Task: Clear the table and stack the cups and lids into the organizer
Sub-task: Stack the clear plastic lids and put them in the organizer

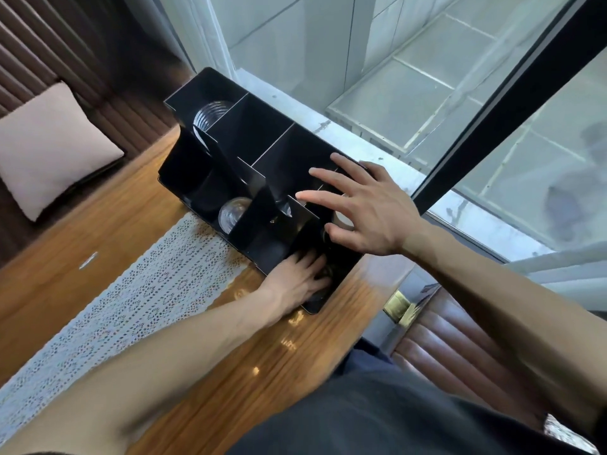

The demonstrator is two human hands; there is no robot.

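A black organizer (249, 139) with several compartments stands at the far edge of the wooden table (108, 224). A stack of clear ribbed cups (212, 118) lies in its back left compartment. Another clear cup stack (233, 213) lies in a front compartment. My left hand (295, 279) reaches into the front right compartment, fingers curled over dark round lids (326, 272) that are mostly hidden. My right hand (358, 205) hovers over the organizer's right end with fingers spread and nothing in it. A white round item (341, 219) shows beneath its thumb.
A white lace runner (141, 290) runs along the table toward the organizer. A large window with a black frame (512, 103) is right behind it. A cushion (49, 149) lies on the bench at left, and a padded seat (460, 353) is at right.
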